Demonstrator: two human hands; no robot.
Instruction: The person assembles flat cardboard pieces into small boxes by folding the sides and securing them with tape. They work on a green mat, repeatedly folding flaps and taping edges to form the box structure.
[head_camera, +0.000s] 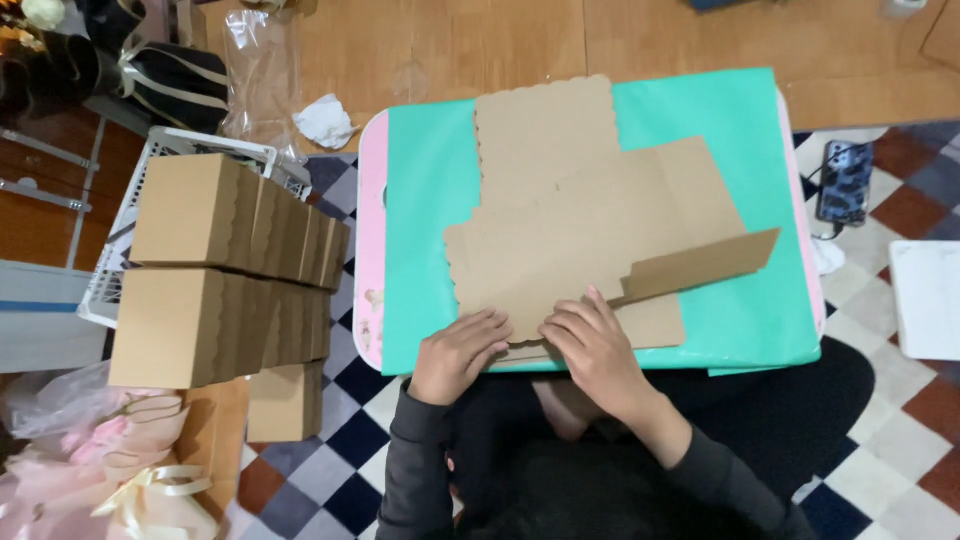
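Head view: both hands press flat on the card blank's (590, 225) near edge, left hand (458, 352) fingers curled on it, right hand (598, 345) fingers spread, neither gripping. Blank lies on the green tabletop (420, 230), reaching away past the fingertips. Likely light, stiff, creasable; best taken at edges. Folded boxes (225, 270) stacked left of the left fingers.

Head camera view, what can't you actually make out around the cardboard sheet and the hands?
- Near edge of the flat cardboard box blank: covered by the left hand and right hand.
- Whether more blanks lie underneath: hidden by the top sheet.
- Contents of the stacked folded boxes: closed.
- White basket: mostly hidden behind the boxes.
- Phone screen: too small.
- White sheet: cut off by the right edge.
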